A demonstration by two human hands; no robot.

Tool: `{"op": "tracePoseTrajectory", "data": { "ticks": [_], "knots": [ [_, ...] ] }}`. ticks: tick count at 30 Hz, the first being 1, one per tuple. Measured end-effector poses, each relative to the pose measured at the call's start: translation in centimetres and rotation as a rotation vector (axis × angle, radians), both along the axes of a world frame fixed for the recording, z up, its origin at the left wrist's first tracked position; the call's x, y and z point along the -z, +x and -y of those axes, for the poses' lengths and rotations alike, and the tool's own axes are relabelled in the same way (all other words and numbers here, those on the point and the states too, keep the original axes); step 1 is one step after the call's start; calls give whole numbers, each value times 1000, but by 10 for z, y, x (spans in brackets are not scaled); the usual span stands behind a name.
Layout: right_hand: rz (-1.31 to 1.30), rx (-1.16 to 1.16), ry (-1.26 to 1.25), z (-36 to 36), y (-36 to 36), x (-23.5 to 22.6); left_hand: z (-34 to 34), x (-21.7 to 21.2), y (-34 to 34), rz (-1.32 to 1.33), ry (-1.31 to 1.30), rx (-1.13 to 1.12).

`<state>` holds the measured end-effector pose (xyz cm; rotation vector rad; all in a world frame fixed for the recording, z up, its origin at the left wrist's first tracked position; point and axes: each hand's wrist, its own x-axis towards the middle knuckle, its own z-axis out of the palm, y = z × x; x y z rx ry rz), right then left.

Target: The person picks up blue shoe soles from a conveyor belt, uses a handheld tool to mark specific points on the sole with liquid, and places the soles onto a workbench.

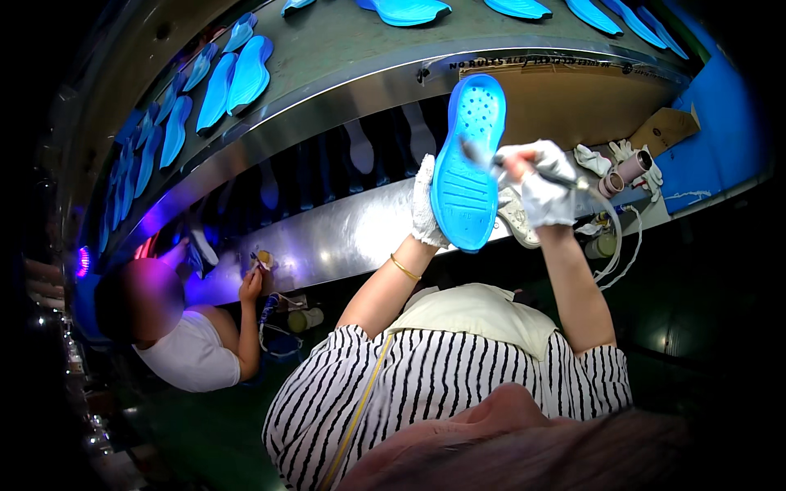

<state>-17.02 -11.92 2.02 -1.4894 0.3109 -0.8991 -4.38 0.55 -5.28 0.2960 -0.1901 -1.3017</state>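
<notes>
Belt: a dark conveyor belt (344,61) runs along the far side, carrying other soles (250,78).
Ledge: a metal ledge (344,245) lies on the near side of the belt.
Sole: my blue sole (467,196) stands nearly upright over the ledge, its holed, ridged face toward me; I judge the step in hand is brushing that face.
Left hand: my gloved left hand (424,204) pinches the sole's left edge.
Right hand: my gloved right hand (544,184) closes around a brush-like tool (476,154), with a pale hose (614,237) on the right.
Tool tip: blurred, in front of the sole; I cannot tell whether it touches. The next move, I judge, calls for steady support and an even stroke.
</notes>
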Motion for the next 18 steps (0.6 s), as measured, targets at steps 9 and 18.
{"op": "tracePoseTrajectory", "data": {
  "ticks": [9,18],
  "knots": [
    [-107,-219,-118,-13,-12,23,-6,-1,12,133,93,-46],
    [-152,-246,-859,5,-9,-22,-19,-21,33,162,-7,-16]
  ]
}}
